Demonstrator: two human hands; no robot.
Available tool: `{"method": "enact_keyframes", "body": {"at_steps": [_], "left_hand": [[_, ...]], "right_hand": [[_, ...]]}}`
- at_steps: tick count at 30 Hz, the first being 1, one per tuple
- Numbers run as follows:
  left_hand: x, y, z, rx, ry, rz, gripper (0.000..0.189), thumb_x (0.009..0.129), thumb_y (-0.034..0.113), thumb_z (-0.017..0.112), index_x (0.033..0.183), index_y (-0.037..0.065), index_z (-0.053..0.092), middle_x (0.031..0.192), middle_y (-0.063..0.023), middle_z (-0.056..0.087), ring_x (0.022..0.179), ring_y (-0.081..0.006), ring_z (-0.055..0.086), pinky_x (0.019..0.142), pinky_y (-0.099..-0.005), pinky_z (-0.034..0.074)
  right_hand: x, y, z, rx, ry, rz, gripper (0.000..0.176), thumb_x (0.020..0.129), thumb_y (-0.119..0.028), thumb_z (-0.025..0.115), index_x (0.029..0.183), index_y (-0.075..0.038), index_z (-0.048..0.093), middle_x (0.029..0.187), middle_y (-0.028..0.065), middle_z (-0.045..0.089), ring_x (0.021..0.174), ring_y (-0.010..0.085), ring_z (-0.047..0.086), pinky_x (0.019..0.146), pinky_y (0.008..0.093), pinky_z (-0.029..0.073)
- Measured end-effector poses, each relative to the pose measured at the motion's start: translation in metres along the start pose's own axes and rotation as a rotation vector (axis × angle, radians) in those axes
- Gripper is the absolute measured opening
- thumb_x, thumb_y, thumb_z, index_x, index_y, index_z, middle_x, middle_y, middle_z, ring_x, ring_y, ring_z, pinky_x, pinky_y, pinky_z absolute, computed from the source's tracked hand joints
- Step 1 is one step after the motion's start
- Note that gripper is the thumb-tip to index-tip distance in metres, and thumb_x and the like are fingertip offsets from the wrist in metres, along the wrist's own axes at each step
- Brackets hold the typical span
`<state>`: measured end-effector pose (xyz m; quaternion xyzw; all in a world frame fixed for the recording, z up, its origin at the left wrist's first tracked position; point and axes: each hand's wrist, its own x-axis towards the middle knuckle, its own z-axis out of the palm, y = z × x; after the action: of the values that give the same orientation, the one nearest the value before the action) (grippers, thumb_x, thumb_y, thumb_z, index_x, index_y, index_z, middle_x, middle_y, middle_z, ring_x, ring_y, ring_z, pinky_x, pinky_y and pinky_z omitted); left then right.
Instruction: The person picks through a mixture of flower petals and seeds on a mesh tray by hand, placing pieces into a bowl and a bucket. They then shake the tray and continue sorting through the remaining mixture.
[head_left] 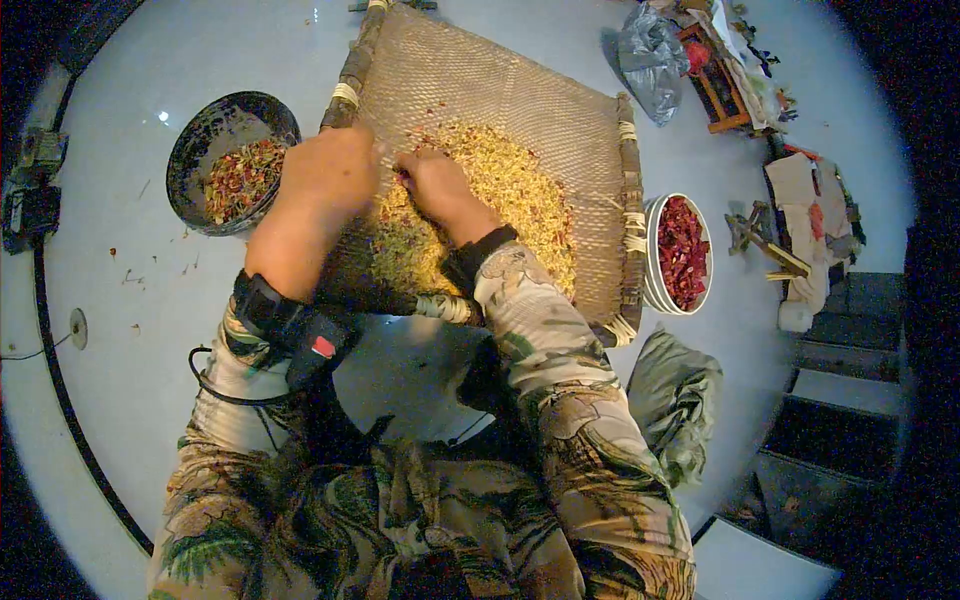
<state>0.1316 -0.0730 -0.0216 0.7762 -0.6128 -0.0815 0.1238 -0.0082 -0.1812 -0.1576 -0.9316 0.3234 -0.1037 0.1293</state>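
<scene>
A rectangular mesh sieve (430, 60) with a rough wooden frame lies before me, its corners bound with pale cord. On its mesh is a spread of yellow seed-like bits (510, 185) mixed with dark red flecks. My left hand (335, 170), slightly blurred, is curled above the sieve's left side, its fingertips hidden. Just right of it, my right hand (440, 188) is low over the yellow bits, finger and thumb pinched on a small dark red piece (403, 176). Beside the left hand stands a black bowl (205, 150) partly filled with red, green and pale dried scraps (243, 180).
Right of the sieve stands a white bucket (655, 285) with dark red dried pieces (682, 250). A greenish sack (675, 395) lies below it. A grey plastic bag (650, 65) and a wooden stool (715, 80) are at the upper right. Scraps dot the pale floor (120, 190).
</scene>
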Motion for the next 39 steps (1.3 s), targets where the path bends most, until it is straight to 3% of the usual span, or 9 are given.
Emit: {"method": "enact_keyframes", "body": {"at_steps": [8, 14, 23, 27, 30, 33, 36, 38, 39], "left_hand": [[-0.005, -0.004, 0.006, -0.002, 0.045, 0.049, 0.029, 0.086, 0.032, 0.046, 0.093, 0.006, 0.057, 0.084, -0.0192, 0.062, 0.078, -0.0386, 0.059, 0.066, -0.0501, 0.046], [0.001, 0.002, 0.013, -0.002, -0.011, 0.042, 0.028, 0.087, 0.031, 0.045, 0.096, 0.007, 0.057, 0.089, -0.0183, 0.062, 0.083, -0.038, 0.059, 0.069, -0.0493, 0.046], [-0.005, 0.021, 0.008, 0.038, -0.063, 0.085, 0.031, 0.085, 0.033, 0.049, 0.097, 0.007, 0.057, 0.088, -0.021, 0.061, 0.083, -0.0397, 0.058, 0.07, -0.0493, 0.046], [-0.012, 0.03, 0.007, 0.03, 0.004, 0.095, 0.027, 0.084, 0.029, 0.05, 0.087, 0.003, 0.058, 0.08, -0.021, 0.062, 0.078, -0.0375, 0.059, 0.068, -0.048, 0.046], [-0.015, 0.036, 0.005, 0.048, -0.01, 0.111, 0.029, 0.084, 0.031, 0.05, 0.087, 0.003, 0.059, 0.08, -0.0212, 0.061, 0.078, -0.0378, 0.059, 0.069, -0.0478, 0.046], [-0.017, 0.04, 0.008, 0.064, -0.021, 0.113, 0.031, 0.084, 0.033, 0.05, 0.085, 0.003, 0.059, 0.08, -0.0212, 0.061, 0.078, -0.0381, 0.059, 0.069, -0.0479, 0.046], [-0.018, 0.042, 0.013, 0.054, 0.004, 0.118, 0.032, 0.084, 0.034, 0.05, 0.085, 0.003, 0.059, 0.08, -0.0206, 0.061, 0.077, -0.0382, 0.059, 0.069, -0.0474, 0.046], [-0.016, 0.037, 0.02, 0.062, 0.026, 0.149, 0.032, 0.084, 0.034, 0.05, 0.085, 0.003, 0.059, 0.08, -0.0203, 0.061, 0.077, -0.0382, 0.059, 0.068, -0.0472, 0.046], [-0.016, 0.037, 0.022, 0.066, 0.037, 0.164, 0.032, 0.084, 0.034, 0.05, 0.085, 0.003, 0.059, 0.08, -0.0202, 0.062, 0.077, -0.0381, 0.059, 0.068, -0.0471, 0.046]], "right_hand": [[-0.008, 0.009, -0.003, 0.604, 0.086, 0.248, 0.004, 0.073, -0.008, 0.061, 0.074, -0.004, 0.063, 0.082, 0.0137, 0.063, 0.073, 0.0262, 0.061, 0.067, 0.0354, 0.048], [-0.032, 0.011, -0.048, 1.238, 0.114, 0.19, 0.017, 0.077, 0.001, 0.062, 0.094, 0.001, 0.06, 0.086, 0.0052, 0.063, 0.073, 0.0113, 0.058, 0.069, 0.024, 0.048], [-0.097, 0.077, -0.092, 1.081, 0.195, 0.391, 0.024, 0.076, 0.0, 0.063, 0.099, 0.0, 0.056, 0.087, 0.0062, 0.062, 0.075, 0.0124, 0.059, 0.069, 0.0243, 0.048], [-0.153, 0.142, -0.142, 0.972, 0.507, 0.62, 0.022, 0.077, -0.006, 0.062, 0.096, 0.001, 0.056, 0.092, 0.0114, 0.063, 0.071, 0.0183, 0.06, 0.069, 0.0281, 0.05], [-0.198, 0.172, -0.164, 1.277, 1.099, 0.691, 0.015, 0.076, -0.006, 0.062, 0.088, 0.0, 0.058, 0.089, 0.0111, 0.062, 0.08, 0.019, 0.059, 0.068, 0.0278, 0.048], [-0.279, 0.287, -0.13, 1.009, 1.18, 0.538, 0.018, 0.082, -0.018, 0.061, 0.088, 0.0, 0.06, 0.084, 0.01, 0.061, 0.081, 0.02, 0.058, 0.071, 0.0299, 0.047], [-0.304, 0.296, -0.118, 0.533, 1.205, 0.644, 0.027, 0.087, -0.022, 0.055, 0.093, 0.004, 0.059, 0.088, 0.0118, 0.061, 0.087, 0.0243, 0.059, 0.072, 0.0313, 0.048], [-0.3, 0.283, -0.123, 0.859, 1.307, 0.727, 0.028, 0.089, -0.021, 0.052, 0.095, 0.006, 0.058, 0.09, 0.0125, 0.061, 0.09, 0.0266, 0.059, 0.073, 0.0319, 0.049], [-0.29, 0.272, -0.134, 1.351, 1.43, 0.723, 0.027, 0.09, -0.019, 0.051, 0.095, 0.006, 0.057, 0.09, 0.0126, 0.061, 0.09, 0.0272, 0.059, 0.073, 0.032, 0.05]]}}
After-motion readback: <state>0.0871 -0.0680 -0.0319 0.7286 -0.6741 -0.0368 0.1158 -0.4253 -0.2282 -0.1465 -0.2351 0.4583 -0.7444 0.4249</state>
